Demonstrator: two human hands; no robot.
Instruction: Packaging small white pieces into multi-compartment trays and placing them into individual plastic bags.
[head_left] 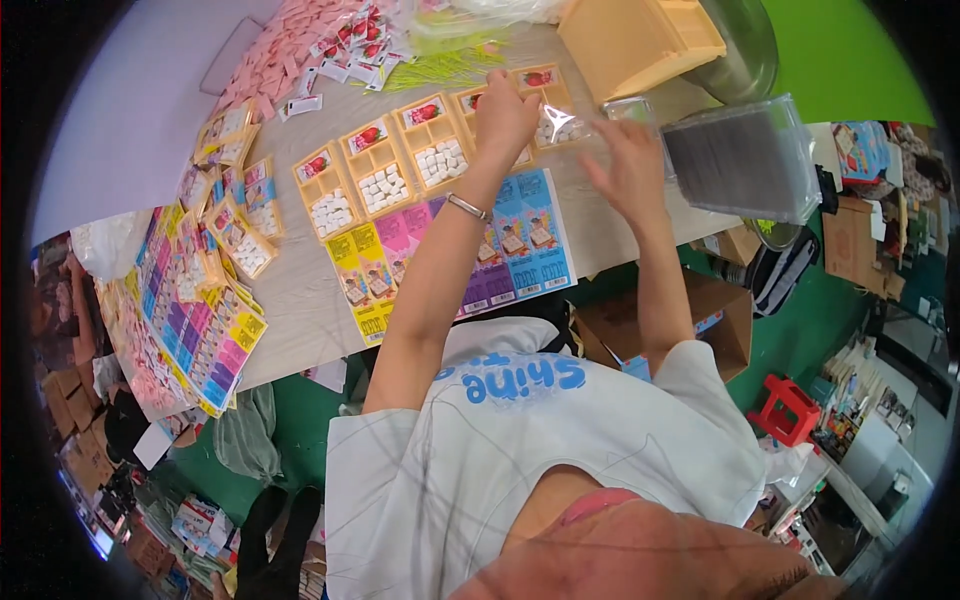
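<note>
Cream compartment trays (378, 165) stand in a row on the table, each with a strawberry-printed sachet and small white cubes (385, 188). My left hand (505, 118) is above the trays at the right of the row, its fingers closed; what they hold, if anything, is hidden. Glare shows a clear plastic piece (560, 122) over the rightmost tray. Beside that tray, my right hand (633, 165) has its fingers apart, close to the clear plastic. Under the trays' near ends lies a colourful printed sheet (540, 235).
A stack of clear plastic sheets (740, 155) stands at the right, below a cream bin (640, 45). Filled trays (240, 235) and printed sheets (200, 320) pile up at left. Pink strips (265, 60), strawberry sachets (360, 40) and green sticks (440, 68) lie at the back.
</note>
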